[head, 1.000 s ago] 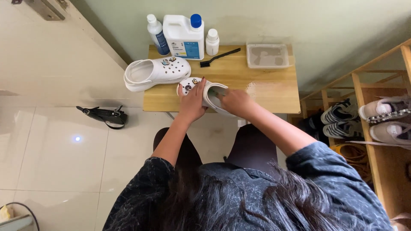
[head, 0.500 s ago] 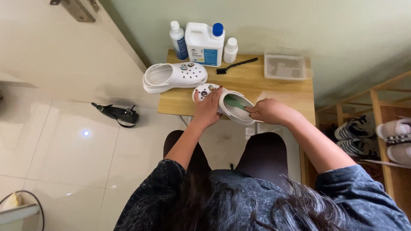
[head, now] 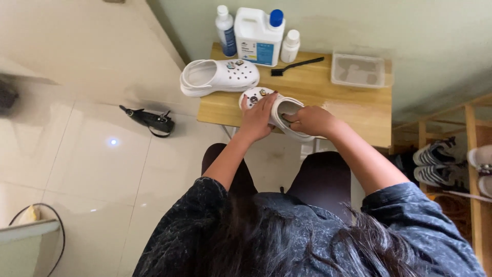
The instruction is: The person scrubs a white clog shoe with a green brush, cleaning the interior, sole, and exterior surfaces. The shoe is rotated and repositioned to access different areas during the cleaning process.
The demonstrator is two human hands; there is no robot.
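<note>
Since before: both hands stay on the same clog, with the right fingers now reaching deeper into its opening; the shoe has swung so its toe points up-left, and the view has drifted so the table sits further right.
Left hand (head: 258, 117): fingers curled over the toe of the held clog (head: 277, 110), clasping it from above.
Right hand (head: 311, 121): fingertips tucked inside the clog's opening — whether they pinch anything in there cannot be told.
Held clog: one, white, with small charms on its toe, resting at the near edge of the table (head: 353, 110) between the two hands.
Second clog (head: 219, 76): one more, white, lying flat on the table's left end, just beyond the held one and apart from it — two clogs in all.
Bottles: three along the back edge — a slim white bottle (head: 225, 31), a big white jug (head: 259, 30) with a blue cap, and a small white bottle (head: 290, 46).
Brush (head: 296, 65): one, black, lying beside the small bottle.
Tray (head: 357, 70): one clear plastic tray on the far right of the table.
Floor: one black strapped object (head: 149, 120) on the pale tiles left of the table.
Rack (head: 469, 159): a wooden rack to the right, with striped sneakers (head: 435, 161) on it.
</note>
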